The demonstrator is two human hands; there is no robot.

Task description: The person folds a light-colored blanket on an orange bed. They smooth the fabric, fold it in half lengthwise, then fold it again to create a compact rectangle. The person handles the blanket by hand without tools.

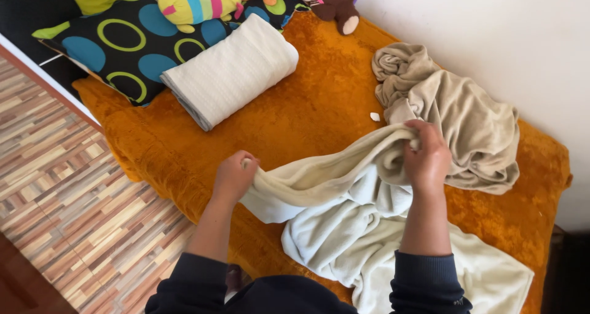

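Both hands grip the cream blanket (344,222) along one edge, holding that edge up off the bed (307,111). The left hand (232,177) is clenched on a corner of the blanket near the bed's floor-side edge; the right hand (426,160) is clenched on the same edge further toward the wall side. The stretch between them runs roughly straight from hand to hand, rising slightly toward the right hand, so the blanket's long axis lies across the person's body. The rest of the blanket hangs down and pools on the bed's near part, just before the person's dark sleeves.

Just beyond the right hand, touching the raised edge, lies a crumpled beige blanket (455,117) toward the wall-side edge. A folded white blanket (230,71) rests well apart, near the head of the bed, against a spotted pillow (117,47) with soft toys (196,0) above it.
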